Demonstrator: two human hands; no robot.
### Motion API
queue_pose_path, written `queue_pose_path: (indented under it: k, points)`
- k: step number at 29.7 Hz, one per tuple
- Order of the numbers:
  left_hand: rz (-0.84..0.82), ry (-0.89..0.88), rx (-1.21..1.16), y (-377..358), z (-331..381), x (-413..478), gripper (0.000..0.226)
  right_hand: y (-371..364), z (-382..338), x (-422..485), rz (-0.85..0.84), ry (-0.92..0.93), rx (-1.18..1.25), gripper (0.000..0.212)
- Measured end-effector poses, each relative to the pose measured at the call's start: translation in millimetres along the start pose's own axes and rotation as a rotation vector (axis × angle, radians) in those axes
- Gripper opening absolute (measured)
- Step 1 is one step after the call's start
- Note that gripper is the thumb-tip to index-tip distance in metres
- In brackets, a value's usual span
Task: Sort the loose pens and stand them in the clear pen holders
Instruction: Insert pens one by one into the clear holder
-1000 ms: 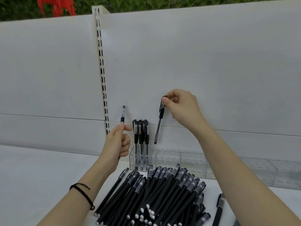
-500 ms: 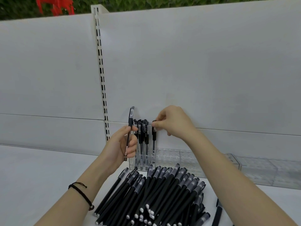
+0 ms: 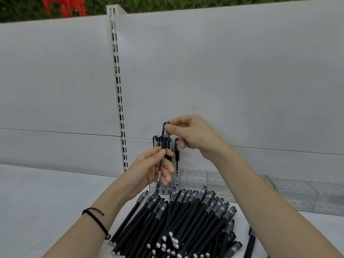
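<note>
Spread across the white shelf [image 3: 46, 202], heaped at six o'clock: loose pens [image 3: 186, 220]. Behind, toward twelve, the clear pen holders [image 3: 197, 178] — filled only at the left end. Gripped round the barrel by the left hand [image 3: 149, 170], pinched at the cap by the right hand [image 3: 193, 135]: one pen [image 3: 163, 142], upright. Keep vertical, lower straight — probably into the free slot at three o'clock of the standing pens [image 3: 176, 151].

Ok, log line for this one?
left hand: holds pen upright | right hand: pinches its top | clear holder: standing pens at left end | loose pile: in front
</note>
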State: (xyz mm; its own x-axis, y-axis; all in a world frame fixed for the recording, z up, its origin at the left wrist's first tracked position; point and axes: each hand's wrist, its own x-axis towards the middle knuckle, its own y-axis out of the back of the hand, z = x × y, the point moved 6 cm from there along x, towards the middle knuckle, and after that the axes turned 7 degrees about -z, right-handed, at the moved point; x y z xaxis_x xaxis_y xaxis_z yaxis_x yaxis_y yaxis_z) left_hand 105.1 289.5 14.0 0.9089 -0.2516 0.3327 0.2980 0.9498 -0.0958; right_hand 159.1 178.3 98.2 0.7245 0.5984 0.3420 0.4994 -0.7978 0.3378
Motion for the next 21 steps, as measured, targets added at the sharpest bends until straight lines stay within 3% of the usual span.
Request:
queue_pose_path:
  k: [4,7,8,11,12,15,17,21]
  points:
    - [0.045,0.083,0.078,4,-3,1,0.03,27,-10,0,0.209,0.084,0.032,0.007]
    - [0.192,0.086,0.231,14,6,-3,0.023,49,-15,-4,0.32,0.128,0.019,0.008]
    - [0.268,0.06,0.452,19,13,-7,0.02,55,-15,-6,0.344,0.13,0.016,0.01]
    - [0.421,0.001,1.444,21,38,-19,0.022,59,-13,-8,0.375,0.1,-0.102,0.015]
    - [0.438,-0.003,1.562,18,43,-23,0.022,58,-12,-8,0.371,0.084,-0.169,0.014]
    - [0.373,0.019,1.741,13,38,-32,0.025,50,-8,-8,0.338,0.055,-0.288,0.007]
    - [0.344,-0.1,1.859,13,27,-42,0.032,45,-5,-8,0.311,0.056,-0.312,0.008]
    - [0.331,-0.139,1.918,22,2,-52,0.035,36,-1,-8,0.281,0.055,-0.346,0.008]
